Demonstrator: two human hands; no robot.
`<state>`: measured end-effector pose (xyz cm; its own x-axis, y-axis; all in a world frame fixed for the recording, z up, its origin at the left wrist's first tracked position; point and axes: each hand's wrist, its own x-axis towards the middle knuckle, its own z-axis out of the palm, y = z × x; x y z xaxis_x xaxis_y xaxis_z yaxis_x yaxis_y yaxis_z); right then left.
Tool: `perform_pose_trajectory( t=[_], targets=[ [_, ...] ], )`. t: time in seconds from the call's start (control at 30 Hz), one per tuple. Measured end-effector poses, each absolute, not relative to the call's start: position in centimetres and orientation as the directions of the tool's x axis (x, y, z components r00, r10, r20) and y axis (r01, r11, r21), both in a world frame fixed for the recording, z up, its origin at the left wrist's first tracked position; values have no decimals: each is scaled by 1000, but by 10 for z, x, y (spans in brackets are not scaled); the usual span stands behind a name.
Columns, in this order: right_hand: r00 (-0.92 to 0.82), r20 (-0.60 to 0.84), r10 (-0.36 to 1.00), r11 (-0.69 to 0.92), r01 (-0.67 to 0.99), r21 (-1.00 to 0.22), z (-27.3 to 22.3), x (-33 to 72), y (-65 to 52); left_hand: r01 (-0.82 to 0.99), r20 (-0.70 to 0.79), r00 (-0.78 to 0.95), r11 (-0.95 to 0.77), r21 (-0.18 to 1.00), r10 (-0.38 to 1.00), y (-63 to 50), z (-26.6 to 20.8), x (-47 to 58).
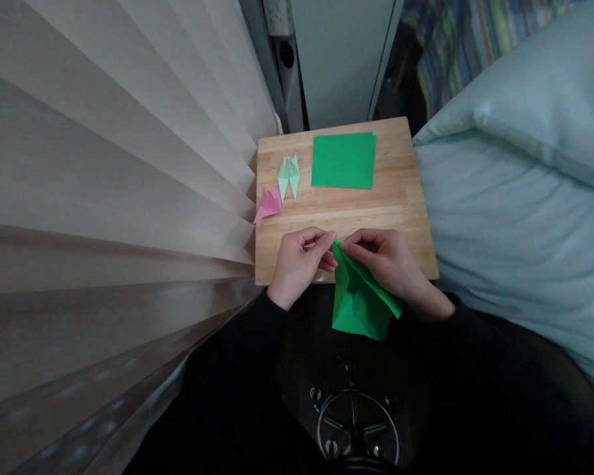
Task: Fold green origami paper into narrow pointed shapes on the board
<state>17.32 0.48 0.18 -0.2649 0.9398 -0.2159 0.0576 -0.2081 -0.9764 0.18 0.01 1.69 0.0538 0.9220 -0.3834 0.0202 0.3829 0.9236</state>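
Observation:
A creased sheet of green origami paper (359,303) hangs past the near edge of the small wooden table (391,211), partly folded, its top corner between my hands. My right hand (389,260) pinches that corner between thumb and fingertips. Just left of it, my left hand (304,257) has thumb and index finger pressed together at the corner's tip; the other fingers curl below. Beyond my hands lie a stack of green paper (344,160), two pale green folded paper pieces (289,177) side by side, and a pink folded paper piece (269,203).
A pleated curtain (129,198) borders the table's left side. To the right is a bed with pale blue-green bedding (499,218). A light grey panel (344,59) stands behind the table. Below me shows a round metal chair base (354,422).

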Motion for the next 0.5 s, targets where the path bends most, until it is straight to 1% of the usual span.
perform_pose_trajectory(
  t=[0.23, 0.5],
  targets=[
    [-240, -243, 940, -243, 32, -970, 1, 174, 6, -34, -392, 42, 393, 919, 919, 1, 17, 3],
    [-223, -200, 954, -198, 31, -980, 3, 172, 4, -23, -376, 38, 377, 926, 926, 0, 15, 4]
  ],
)
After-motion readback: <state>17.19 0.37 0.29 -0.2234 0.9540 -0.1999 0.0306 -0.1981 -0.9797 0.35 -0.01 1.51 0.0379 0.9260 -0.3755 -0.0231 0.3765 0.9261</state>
